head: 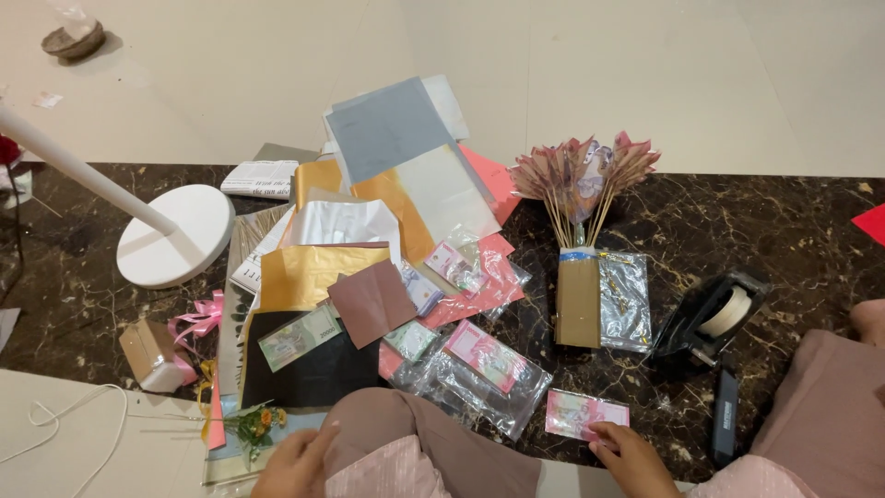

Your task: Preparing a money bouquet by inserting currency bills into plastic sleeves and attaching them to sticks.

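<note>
1. Your right hand sits at the bottom edge of the view, fingers curled down with the tips pressing the near edge of a pink banknote. It pins the note flat on the dark marble floor rather than lifting it.
2. Your left hand rests by your knee with the fingers loosely together. It seems to hold nothing, though its underside is hidden.
3. That pink banknote lies alone, just right of a clear plastic sleeve holding another pink note. A green banknote lies further left on black paper.
4. Ahead of your right hand stands a bundle of folded-banknote flowers on thin sticks, the stems gathered into a brown paper wrap and bound with blue tape. It lies flat so the fan of notes stays spread.
5. A black tape dispenser with a white roll sits to the right, near your right hand, with a dark pen-like tool just below it.
6. Loose sheets of gold, grey, white and pink wrapping paper are heaped in the middle. A white round lamp base stands to the left, with pink ribbon near it.
</note>
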